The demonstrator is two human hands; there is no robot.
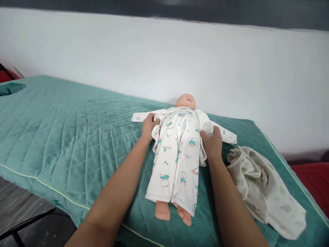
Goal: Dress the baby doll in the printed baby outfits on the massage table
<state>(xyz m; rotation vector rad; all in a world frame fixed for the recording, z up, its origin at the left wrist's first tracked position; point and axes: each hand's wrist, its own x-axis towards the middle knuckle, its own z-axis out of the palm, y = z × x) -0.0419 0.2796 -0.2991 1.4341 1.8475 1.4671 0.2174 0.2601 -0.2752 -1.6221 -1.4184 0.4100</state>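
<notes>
A baby doll (185, 100) lies on its back on a teal quilted bed (64, 130), dressed in a white printed sleepsuit (177, 161) with bare feet showing at the bottom. My left hand (149, 126) grips the sleepsuit's fabric at the doll's side near the left-hand sleeve, fingers closed. My right hand (212, 142) pinches the fabric on the opposite side, below the other sleeve, fingers closed on the cloth.
A second crumpled white printed garment (264, 190) lies on the bed right of the doll. A white wall runs behind the bed. The bed has a face hole (10, 88) at far left. A red object (313, 181) stands at right, dark floor at lower left.
</notes>
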